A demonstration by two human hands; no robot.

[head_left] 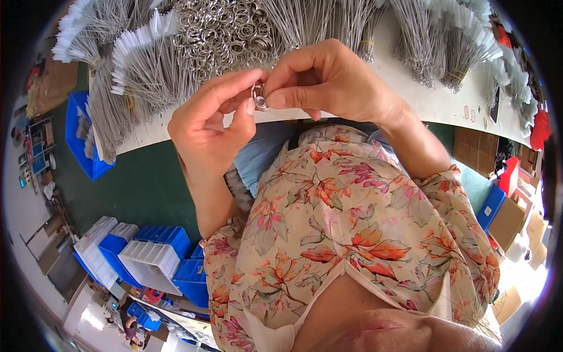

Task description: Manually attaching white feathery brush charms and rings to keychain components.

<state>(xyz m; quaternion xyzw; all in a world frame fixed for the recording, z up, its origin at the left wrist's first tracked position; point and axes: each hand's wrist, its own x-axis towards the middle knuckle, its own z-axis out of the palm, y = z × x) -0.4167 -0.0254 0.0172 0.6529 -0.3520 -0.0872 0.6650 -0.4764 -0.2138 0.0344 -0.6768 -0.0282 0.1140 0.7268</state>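
Note:
Just over the table's near edge, my two hands meet at a few small shiny metal rings [261, 103]. My left hand [214, 114] pinches them between thumb and forefinger. From the other side, my right hand [325, 82] is closed, its thumb and forefinger pressed on the same rings. Whether the rings are linked together is too small to tell. Right behind my hands lies a heap of loose silver rings [223, 36], which look like split key rings.
Bundles of thin wire brushes with white bristle tips [155, 53] lie left of the ring heap, and more wire brushes [443, 44] lie right on the white table [404, 97]. A blue bin [79, 132] stands at the table's left end. Blue and white crates [149, 261] stand lower left.

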